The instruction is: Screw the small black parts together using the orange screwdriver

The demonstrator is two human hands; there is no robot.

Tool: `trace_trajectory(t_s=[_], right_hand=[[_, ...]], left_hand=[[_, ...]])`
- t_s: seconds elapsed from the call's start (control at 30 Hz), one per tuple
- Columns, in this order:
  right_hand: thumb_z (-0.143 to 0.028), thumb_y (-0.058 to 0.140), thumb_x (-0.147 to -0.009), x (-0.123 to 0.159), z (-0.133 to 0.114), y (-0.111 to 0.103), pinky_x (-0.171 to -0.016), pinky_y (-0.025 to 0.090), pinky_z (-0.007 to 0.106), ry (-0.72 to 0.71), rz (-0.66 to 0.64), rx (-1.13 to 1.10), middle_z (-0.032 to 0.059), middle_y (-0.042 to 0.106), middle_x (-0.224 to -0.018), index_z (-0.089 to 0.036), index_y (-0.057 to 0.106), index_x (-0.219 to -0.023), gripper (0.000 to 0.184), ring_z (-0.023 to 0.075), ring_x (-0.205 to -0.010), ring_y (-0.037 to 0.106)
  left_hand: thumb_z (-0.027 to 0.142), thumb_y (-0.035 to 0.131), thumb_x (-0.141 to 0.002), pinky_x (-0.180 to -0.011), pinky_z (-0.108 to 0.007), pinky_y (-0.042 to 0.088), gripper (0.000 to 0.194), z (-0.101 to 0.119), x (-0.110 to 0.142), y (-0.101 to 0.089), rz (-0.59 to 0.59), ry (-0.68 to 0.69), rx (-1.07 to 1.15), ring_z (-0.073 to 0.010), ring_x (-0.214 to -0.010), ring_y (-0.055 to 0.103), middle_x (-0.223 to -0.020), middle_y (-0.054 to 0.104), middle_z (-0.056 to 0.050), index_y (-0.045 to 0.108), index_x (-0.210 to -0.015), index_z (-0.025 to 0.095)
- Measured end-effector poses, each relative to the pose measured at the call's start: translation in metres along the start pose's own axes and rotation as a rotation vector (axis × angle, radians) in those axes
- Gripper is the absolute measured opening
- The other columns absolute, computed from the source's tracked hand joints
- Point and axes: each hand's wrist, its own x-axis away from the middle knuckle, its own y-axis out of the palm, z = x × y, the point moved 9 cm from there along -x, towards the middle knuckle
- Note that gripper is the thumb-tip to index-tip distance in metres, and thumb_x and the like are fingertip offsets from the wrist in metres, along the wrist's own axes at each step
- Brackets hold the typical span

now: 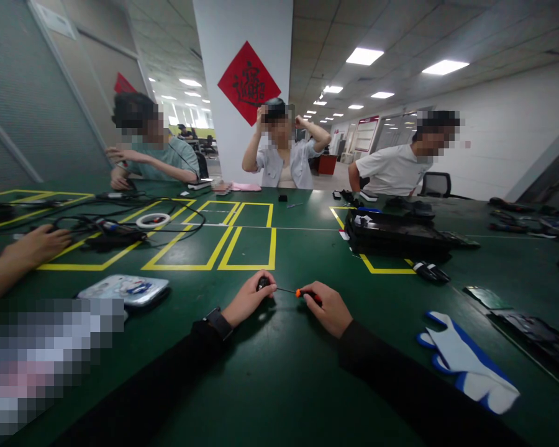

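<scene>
My right hand (325,306) is closed around the orange and black handle of a screwdriver (299,293), whose thin shaft points left. Pinched in my left hand (248,300) is a small black rounded object (262,284), partly covered by the fingers; its exact kind I cannot make out. The screwdriver's shaft reaches to the left fingertips, and its tip is hidden there. Both hands are low over the green table (261,385), near its middle.
A white and blue glove (470,360) lies at right, near circuit boards (487,298). Black trays (395,236) stand beyond. A silver case (125,288), cables (116,233) and a white ring (153,220) are at left. Another person's hand (40,245) rests there; several people sit around.
</scene>
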Motion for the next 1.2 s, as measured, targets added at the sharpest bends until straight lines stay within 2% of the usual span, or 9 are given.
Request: trace_trajectory(t_s=[0.23, 0.33, 0.43, 0.73, 0.97, 1.2], right_hand=[[-0.019, 0.052, -0.081, 0.0, 0.001, 0.001, -0.076, 0.043, 0.029, -0.024, 0.041, -0.028, 0.0046, 0.054, -0.095, -0.02, 0.056, -0.098, 0.018, 0.0157, -0.085, 0.054], [-0.021, 0.053, -0.08, 0.0, 0.006, 0.004, -0.077, 0.043, 0.03, 0.016, 0.03, -0.002, 0.0052, 0.056, -0.093, -0.019, 0.054, -0.103, 0.023, 0.0163, -0.084, 0.053], [-0.024, 0.049, -0.083, 0.0, 0.008, 0.005, -0.075, 0.042, 0.03, 0.049, 0.006, 0.057, 0.0054, 0.057, -0.088, -0.018, 0.057, -0.099, 0.019, 0.0165, -0.082, 0.053], [-0.022, 0.053, -0.08, 0.002, -0.002, 0.005, -0.074, 0.043, 0.028, -0.024, 0.013, 0.009, 0.0038, 0.057, -0.091, -0.02, 0.056, -0.096, 0.017, 0.0155, -0.081, 0.055], [-0.022, 0.05, -0.081, 0.002, 0.001, 0.003, -0.077, 0.042, 0.031, -0.001, 0.042, 0.034, 0.0062, 0.058, -0.091, -0.018, 0.056, -0.1, 0.02, 0.0169, -0.084, 0.053], [-0.018, 0.052, -0.08, 0.001, -0.001, 0.001, -0.077, 0.043, 0.03, -0.035, 0.039, 0.042, 0.0043, 0.056, -0.092, -0.021, 0.057, -0.098, 0.019, 0.0162, -0.085, 0.053]], left_hand=[[0.034, 0.051, -0.077, -0.065, -0.025, 0.039, 0.019, -0.005, -0.001, -0.002, 0.009, -0.02, 0.026, -0.0132, -0.064, 0.052, -0.065, 0.054, 0.003, 0.049, -0.086, 0.018], [0.034, 0.051, -0.077, -0.066, -0.025, 0.039, 0.018, -0.003, -0.001, 0.001, -0.011, 0.004, 0.013, -0.0131, -0.065, 0.052, -0.066, 0.054, 0.003, 0.049, -0.085, 0.018], [0.033, 0.051, -0.077, -0.066, -0.025, 0.039, 0.017, -0.003, -0.001, 0.002, -0.017, 0.014, 0.007, -0.013, -0.065, 0.052, -0.067, 0.054, 0.003, 0.05, -0.085, 0.018], [0.034, 0.05, -0.078, -0.067, -0.025, 0.038, 0.018, -0.003, -0.001, -0.002, 0.014, -0.001, 0.001, -0.0131, -0.065, 0.052, -0.066, 0.055, 0.003, 0.05, -0.087, 0.018], [0.034, 0.05, -0.078, -0.066, -0.024, 0.038, 0.018, -0.002, 0.001, -0.001, -0.004, 0.001, -0.009, -0.0126, -0.065, 0.052, -0.067, 0.055, 0.003, 0.05, -0.086, 0.018], [0.033, 0.051, -0.078, -0.066, -0.025, 0.038, 0.016, -0.003, 0.0, -0.001, 0.001, 0.013, -0.014, -0.0126, -0.065, 0.052, -0.066, 0.054, 0.003, 0.05, -0.086, 0.018]])
